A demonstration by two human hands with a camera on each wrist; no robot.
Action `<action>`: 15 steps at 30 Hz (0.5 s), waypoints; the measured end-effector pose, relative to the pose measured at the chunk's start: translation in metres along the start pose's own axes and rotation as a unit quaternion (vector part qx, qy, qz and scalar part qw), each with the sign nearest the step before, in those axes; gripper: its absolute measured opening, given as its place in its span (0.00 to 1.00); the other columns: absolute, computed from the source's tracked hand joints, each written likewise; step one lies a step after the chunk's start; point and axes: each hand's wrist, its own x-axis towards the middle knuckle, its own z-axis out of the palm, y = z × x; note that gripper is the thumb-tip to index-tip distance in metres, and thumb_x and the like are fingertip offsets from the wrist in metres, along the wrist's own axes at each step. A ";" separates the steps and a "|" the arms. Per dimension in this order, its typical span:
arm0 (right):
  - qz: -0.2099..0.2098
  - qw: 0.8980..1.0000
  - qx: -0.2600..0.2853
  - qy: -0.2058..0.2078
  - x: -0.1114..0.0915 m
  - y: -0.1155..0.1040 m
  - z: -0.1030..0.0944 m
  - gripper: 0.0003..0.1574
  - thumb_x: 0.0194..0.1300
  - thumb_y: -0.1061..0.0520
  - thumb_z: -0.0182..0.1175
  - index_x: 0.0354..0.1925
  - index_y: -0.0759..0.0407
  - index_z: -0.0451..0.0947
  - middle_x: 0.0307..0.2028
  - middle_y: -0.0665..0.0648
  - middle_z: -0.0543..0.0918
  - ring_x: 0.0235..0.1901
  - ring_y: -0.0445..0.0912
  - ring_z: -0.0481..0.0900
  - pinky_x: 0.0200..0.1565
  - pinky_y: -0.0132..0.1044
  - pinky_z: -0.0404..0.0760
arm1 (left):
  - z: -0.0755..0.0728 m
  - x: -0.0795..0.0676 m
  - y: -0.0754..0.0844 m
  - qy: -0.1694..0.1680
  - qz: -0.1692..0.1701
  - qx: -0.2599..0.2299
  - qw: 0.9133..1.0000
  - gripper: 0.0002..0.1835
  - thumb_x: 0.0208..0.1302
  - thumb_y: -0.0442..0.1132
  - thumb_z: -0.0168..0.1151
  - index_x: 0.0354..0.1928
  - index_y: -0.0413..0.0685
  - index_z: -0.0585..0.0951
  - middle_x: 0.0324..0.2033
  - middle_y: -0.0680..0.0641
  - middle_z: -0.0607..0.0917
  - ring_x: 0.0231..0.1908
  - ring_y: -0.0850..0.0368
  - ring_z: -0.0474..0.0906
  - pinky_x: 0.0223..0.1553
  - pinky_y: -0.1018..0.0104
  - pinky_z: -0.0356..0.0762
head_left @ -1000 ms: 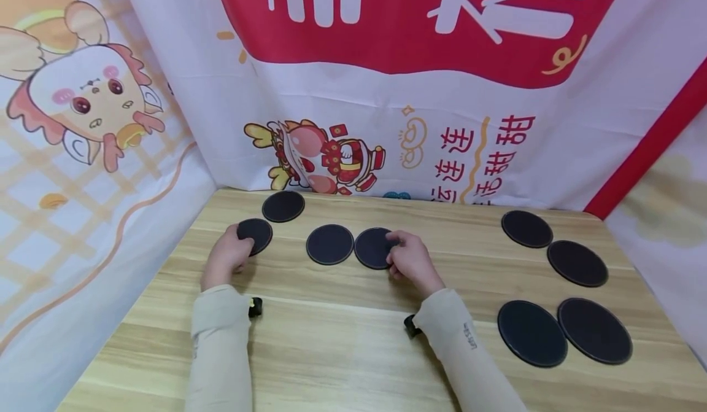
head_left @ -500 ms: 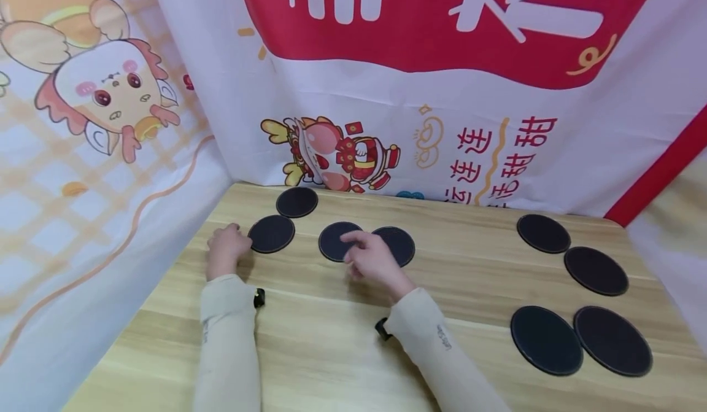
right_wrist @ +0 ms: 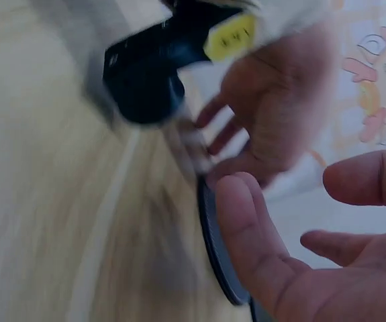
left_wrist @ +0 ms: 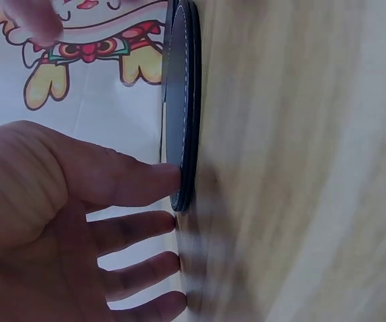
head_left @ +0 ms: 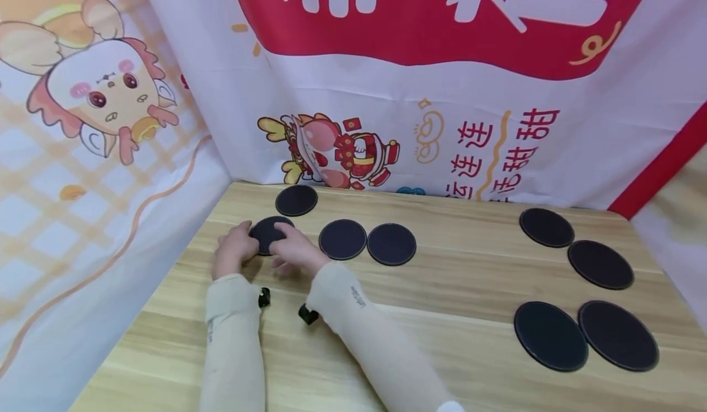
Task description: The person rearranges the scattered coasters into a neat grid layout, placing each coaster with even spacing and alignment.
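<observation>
A round black coaster [head_left: 266, 233] with a stitched rim lies on the table's left part, between my two hands. My left hand [head_left: 234, 252] is at its left edge; in the left wrist view the thumb touches the coaster [left_wrist: 177, 100], whose edge looks doubled, and the other fingers extend to the table beside it. From the right, my right hand [head_left: 295, 249] reaches over the same coaster, partly covering it. Its fingers look loosely spread in the right wrist view, with nothing held. Whether they touch the coaster [right_wrist: 223, 251] I cannot tell.
Just behind lies another black coaster [head_left: 296, 200]. Two more, a left one [head_left: 342, 239] and a right one [head_left: 391, 244], sit side by side at centre. Several others [head_left: 600, 264] lie at right on the wooden table [head_left: 442, 295]. A printed cloth [head_left: 331, 86] hangs behind.
My right hand has left the right-hand centre coaster and moved left to the coaster at my left hand. My left hand drew off that coaster's top to its edge. The head view has shifted slightly.
</observation>
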 end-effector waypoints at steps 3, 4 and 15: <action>0.010 1.000 0.002 0.018 0.010 0.000 0.017 0.45 0.64 0.67 0.53 0.77 0.52 0.59 0.47 0.59 0.80 0.38 0.64 0.85 0.42 0.58 0.84 | -0.001 0.000 -0.001 -0.005 0.004 0.000 1.000 0.38 0.63 0.35 0.45 0.77 0.34 0.55 0.71 0.26 0.59 0.64 0.20 0.54 0.62 0.28 0.56; 0.011 1.000 -0.002 0.021 0.012 0.000 0.022 0.45 0.64 0.67 0.53 0.78 0.52 0.58 0.44 0.60 0.80 0.37 0.64 0.85 0.42 0.58 0.84 | -0.001 -0.001 -0.001 -0.005 0.005 0.000 1.000 0.38 0.63 0.35 0.45 0.76 0.33 0.55 0.71 0.25 0.59 0.63 0.20 0.55 0.62 0.29 0.57; 0.002 0.997 -0.026 0.077 0.020 0.006 0.025 0.44 0.65 0.66 0.57 0.77 0.51 0.61 0.44 0.59 0.80 0.24 0.58 0.83 0.30 0.49 0.84 | 0.003 0.003 0.008 -0.009 0.023 0.014 1.000 0.38 0.63 0.35 0.51 0.75 0.31 0.57 0.66 0.19 0.60 0.61 0.20 0.57 0.62 0.31 0.58</action>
